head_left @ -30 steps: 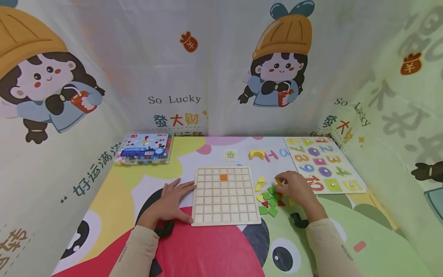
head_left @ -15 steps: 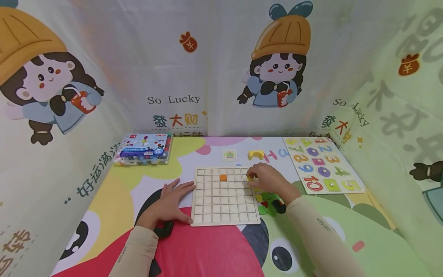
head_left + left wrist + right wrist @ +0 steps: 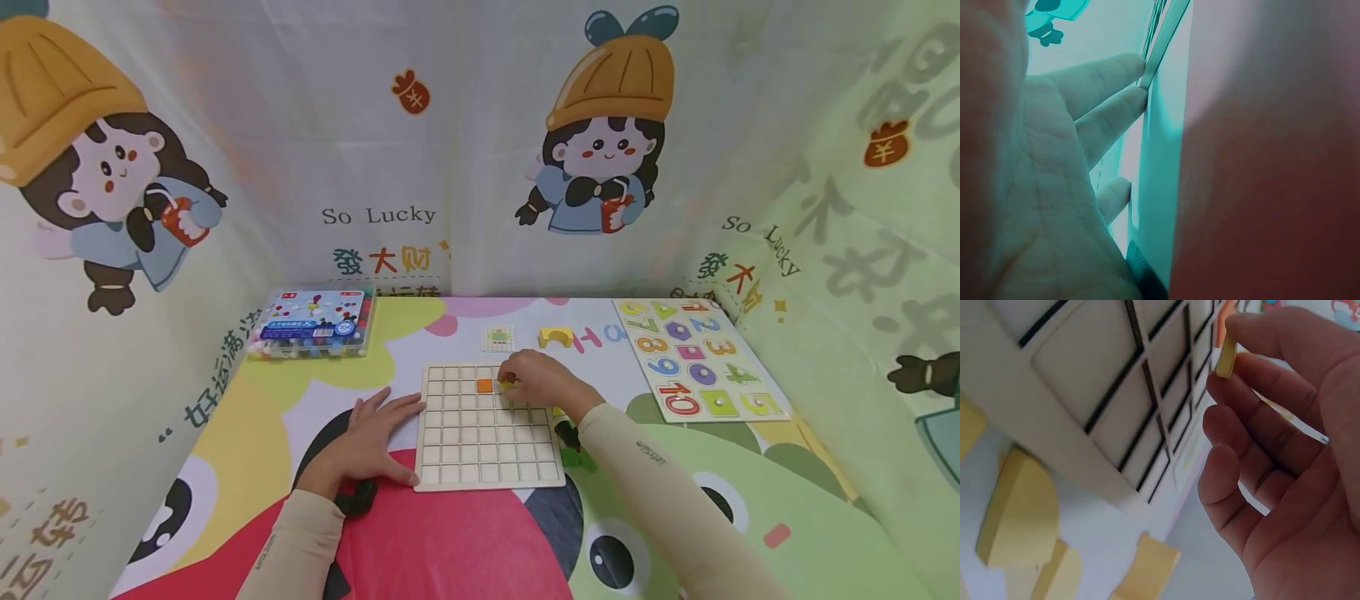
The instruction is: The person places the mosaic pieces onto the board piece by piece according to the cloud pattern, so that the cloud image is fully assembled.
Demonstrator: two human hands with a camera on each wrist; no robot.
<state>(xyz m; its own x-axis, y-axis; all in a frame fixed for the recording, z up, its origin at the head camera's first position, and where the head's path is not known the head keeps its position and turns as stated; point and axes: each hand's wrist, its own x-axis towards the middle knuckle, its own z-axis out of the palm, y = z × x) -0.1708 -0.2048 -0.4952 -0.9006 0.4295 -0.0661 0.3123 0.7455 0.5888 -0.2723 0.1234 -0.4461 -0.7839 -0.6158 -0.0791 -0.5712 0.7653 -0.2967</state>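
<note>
A wooden grid board (image 3: 487,450) lies on the table with one orange tile (image 3: 485,385) in its second row. My right hand (image 3: 534,380) hovers over the board just right of that tile and pinches a small yellow tile (image 3: 1227,356) between thumb and forefinger; the yellow tile (image 3: 507,385) shows at the fingertips. My left hand (image 3: 375,435) lies flat on the table, its straight fingers (image 3: 1107,78) touching the board's left edge. Loose green, yellow and red pieces (image 3: 572,454) lie right of the board, partly hidden by my right forearm.
A number puzzle board (image 3: 697,358) lies at the right. A clear box of coloured pieces (image 3: 315,323) stands at the back left. A small pattern card (image 3: 498,337) and a yellow arch block (image 3: 556,336) sit behind the grid board. Cloth walls enclose the table.
My right hand picked a yellow tile from the loose pile and carried it left across the board to beside the orange tile. The left hand stayed put.
</note>
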